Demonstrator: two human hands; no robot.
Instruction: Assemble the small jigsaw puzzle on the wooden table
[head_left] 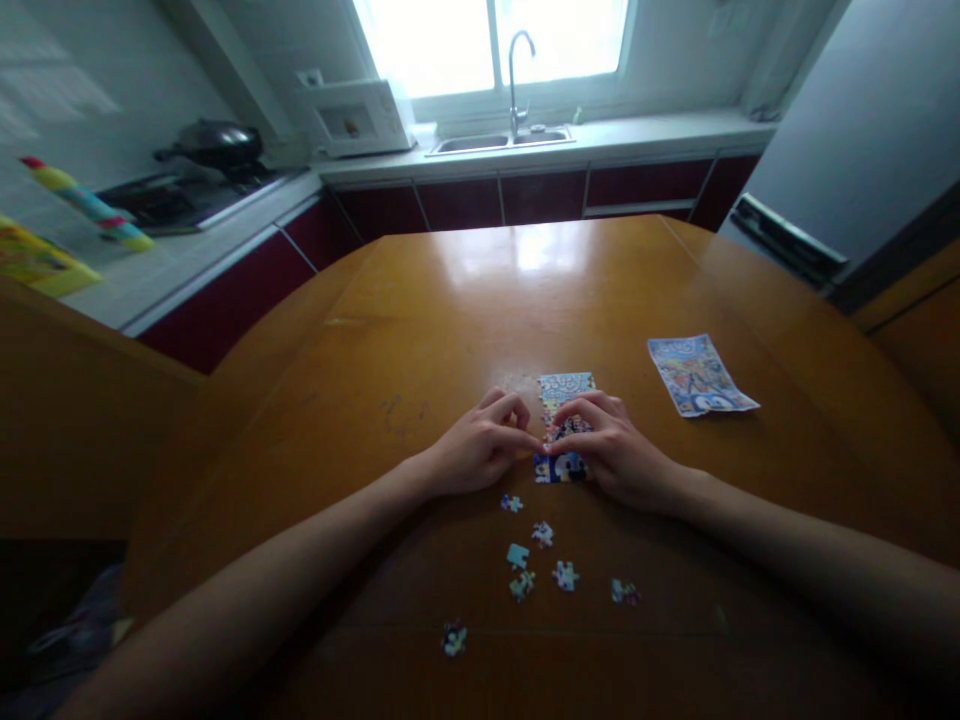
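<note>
A partly assembled jigsaw puzzle (568, 383) lies on the wooden table, with knobbly gaps along its left edge. My left hand (487, 445) is beside that edge, fingers curled and thumb tip touching the puzzle's lower left part. Anything small in its fingertips is hidden. My right hand (611, 450) rests over the puzzle's right side, its bent fingers and thumb gripping it; the thumb tip meets the left one. Nearer to me are loose puzzle pieces: a small blue one (511, 503), a pale one (543, 534), a light blue one (517, 556) and several others.
A creased picture sheet (701, 375) lies to the right on the wooden table (480, 330). Beyond the table are a counter with a sink (499, 141), a microwave (360, 117) and, at left, a stove with a dark pan (217, 142). A fridge (862, 130) stands at right.
</note>
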